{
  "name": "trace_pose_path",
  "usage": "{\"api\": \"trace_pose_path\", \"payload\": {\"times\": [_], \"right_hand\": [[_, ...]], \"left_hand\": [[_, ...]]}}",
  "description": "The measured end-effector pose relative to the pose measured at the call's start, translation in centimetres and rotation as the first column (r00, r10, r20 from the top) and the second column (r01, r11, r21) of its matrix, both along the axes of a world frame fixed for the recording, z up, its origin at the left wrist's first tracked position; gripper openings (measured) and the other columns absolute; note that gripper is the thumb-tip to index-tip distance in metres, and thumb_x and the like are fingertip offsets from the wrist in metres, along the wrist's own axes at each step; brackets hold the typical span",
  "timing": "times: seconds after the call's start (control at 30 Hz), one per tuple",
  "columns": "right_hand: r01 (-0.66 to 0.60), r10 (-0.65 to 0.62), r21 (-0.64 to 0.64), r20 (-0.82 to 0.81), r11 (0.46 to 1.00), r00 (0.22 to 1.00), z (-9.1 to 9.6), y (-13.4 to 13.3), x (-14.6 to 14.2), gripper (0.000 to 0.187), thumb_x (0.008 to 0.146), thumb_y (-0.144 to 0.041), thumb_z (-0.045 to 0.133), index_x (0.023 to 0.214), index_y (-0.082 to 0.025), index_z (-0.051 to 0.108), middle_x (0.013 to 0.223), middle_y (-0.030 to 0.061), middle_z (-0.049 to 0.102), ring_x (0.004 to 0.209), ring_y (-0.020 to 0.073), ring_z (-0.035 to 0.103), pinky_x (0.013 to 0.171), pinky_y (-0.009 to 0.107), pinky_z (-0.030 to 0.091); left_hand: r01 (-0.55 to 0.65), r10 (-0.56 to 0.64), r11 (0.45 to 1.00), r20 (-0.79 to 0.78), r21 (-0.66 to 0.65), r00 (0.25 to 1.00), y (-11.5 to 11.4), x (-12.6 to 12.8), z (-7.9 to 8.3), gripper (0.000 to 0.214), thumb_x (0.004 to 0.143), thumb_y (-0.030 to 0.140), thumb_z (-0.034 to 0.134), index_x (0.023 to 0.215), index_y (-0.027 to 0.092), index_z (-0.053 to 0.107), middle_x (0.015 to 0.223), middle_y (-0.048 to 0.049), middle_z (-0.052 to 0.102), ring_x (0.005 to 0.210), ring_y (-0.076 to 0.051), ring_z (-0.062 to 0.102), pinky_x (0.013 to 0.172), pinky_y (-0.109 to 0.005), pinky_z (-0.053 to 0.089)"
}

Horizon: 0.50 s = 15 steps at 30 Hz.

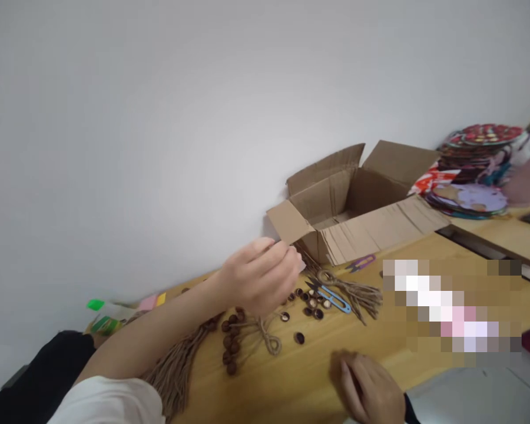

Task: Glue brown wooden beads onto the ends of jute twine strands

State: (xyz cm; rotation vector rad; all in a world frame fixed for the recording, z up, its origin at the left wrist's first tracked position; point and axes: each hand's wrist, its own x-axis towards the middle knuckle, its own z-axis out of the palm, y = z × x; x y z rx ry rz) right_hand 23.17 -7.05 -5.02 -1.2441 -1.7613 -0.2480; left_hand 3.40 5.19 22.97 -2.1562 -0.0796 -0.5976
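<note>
My left hand reaches over the table from the left, fingers curled closed; what they hold, if anything, I cannot make out. Beneath it lies a cord loop with strings running to a cluster of round brown beads. Small hollow brown caps are scattered just right of it, beside blue thread snips and a looped cord tassel. Low at the front, my right hand is closed, with a blurred brown shape at its fingertips that I cannot identify.
An open cardboard box stands against the wall, with purple snips before it. Colourful round pieces are stacked at the back right. A bundle of brown cords lies below my left forearm. A blurred-out patch hides the right side.
</note>
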Motion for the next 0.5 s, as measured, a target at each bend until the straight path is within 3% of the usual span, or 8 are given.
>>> {"api": "trace_pose_path", "payload": {"times": [0.1,0.13,0.2,0.23,0.3,0.43,0.47,0.5], "right_hand": [[-0.013,0.014,-0.052,0.019,0.999,1.000,0.9,-0.2,0.0,0.018,0.095,-0.017,0.042,0.085,-0.015,0.057,0.075,0.0051,0.061,0.071,0.0157,0.054,0.071,0.026,0.039],[-0.005,0.006,-0.053,0.019,0.999,1.000,1.1,-0.2,0.0,0.018,0.094,-0.017,0.043,0.084,-0.015,0.057,0.074,0.0050,0.061,0.070,0.0157,0.053,0.070,0.026,0.039],[0.013,-0.012,-0.075,0.011,0.997,1.000,1.6,-0.3,-0.1,0.020,0.094,-0.017,0.042,0.081,-0.015,0.056,0.071,0.0045,0.059,0.068,0.0159,0.052,0.067,0.026,0.037],[0.015,-0.014,-0.093,0.010,0.996,1.000,1.7,-0.3,-0.2,0.020,0.094,-0.017,0.042,0.080,-0.015,0.056,0.070,0.0043,0.059,0.067,0.0159,0.051,0.066,0.026,0.037],[0.015,-0.013,-0.133,0.013,0.991,1.000,1.9,-0.3,-0.3,0.021,0.094,-0.017,0.042,0.079,-0.015,0.056,0.068,0.0037,0.058,0.066,0.0155,0.050,0.064,0.026,0.036],[0.011,-0.005,-0.177,0.033,0.984,0.999,2.1,-0.3,-0.4,0.020,0.093,-0.016,0.042,0.080,-0.016,0.057,0.068,0.0027,0.058,0.064,0.0145,0.050,0.064,0.025,0.037],[0.009,-0.002,-0.181,0.039,0.983,0.999,2.1,-0.2,-0.4,0.020,0.093,-0.016,0.043,0.080,-0.016,0.058,0.068,0.0027,0.059,0.064,0.0142,0.050,0.065,0.025,0.037],[0.010,-0.002,-0.182,0.045,0.983,0.999,2.1,-0.2,-0.3,0.019,0.092,-0.016,0.043,0.081,-0.016,0.058,0.070,0.0028,0.060,0.065,0.0141,0.051,0.066,0.025,0.038]], "left_hand": [[-0.189,0.137,0.970,-0.305,-0.150,0.942,3.8,0.5,-3.9,0.024,0.088,0.012,0.050,0.069,0.015,0.065,0.075,-0.0051,0.070,0.070,-0.016,0.062,0.066,-0.032,0.044],[-0.342,0.214,0.912,-0.449,-0.225,0.867,4.7,0.3,-5.0,0.025,0.087,0.010,0.050,0.066,0.015,0.064,0.072,-0.0059,0.069,0.072,-0.018,0.062,0.065,-0.032,0.043],[-0.625,0.326,0.719,-0.646,-0.305,0.690,5.7,-0.5,-6.7,0.021,0.084,0.007,0.053,0.068,0.014,0.066,0.074,-0.0095,0.069,0.082,-0.022,0.064,0.068,-0.033,0.043],[-0.689,0.349,0.653,-0.682,-0.315,0.642,5.9,-1.2,-7.4,0.019,0.081,0.004,0.055,0.069,0.013,0.067,0.073,-0.0113,0.069,0.084,-0.024,0.065,0.068,-0.034,0.043],[-0.738,0.361,0.584,-0.706,-0.339,0.610,5.9,-2.8,-8.4,0.017,0.077,0.001,0.057,0.067,0.012,0.067,0.070,-0.0131,0.069,0.081,-0.026,0.066,0.065,-0.035,0.043],[-0.779,0.327,0.476,-0.740,-0.408,0.588,4.6,-6.9,-9.6,0.019,0.070,0.000,0.061,0.062,0.016,0.065,0.065,-0.0072,0.069,0.065,-0.022,0.067,0.058,-0.030,0.040],[-0.790,0.315,0.429,-0.747,-0.437,0.585,4.1,-7.8,-9.9,0.020,0.073,0.002,0.059,0.060,0.018,0.064,0.064,-0.0054,0.069,0.062,-0.021,0.066,0.056,-0.029,0.039],[-0.810,0.285,0.324,-0.765,-0.489,0.577,3.7,-8.7,-10.3,0.022,0.075,0.005,0.058,0.058,0.018,0.063,0.063,-0.0046,0.069,0.061,-0.020,0.066,0.054,-0.028,0.038]]}}
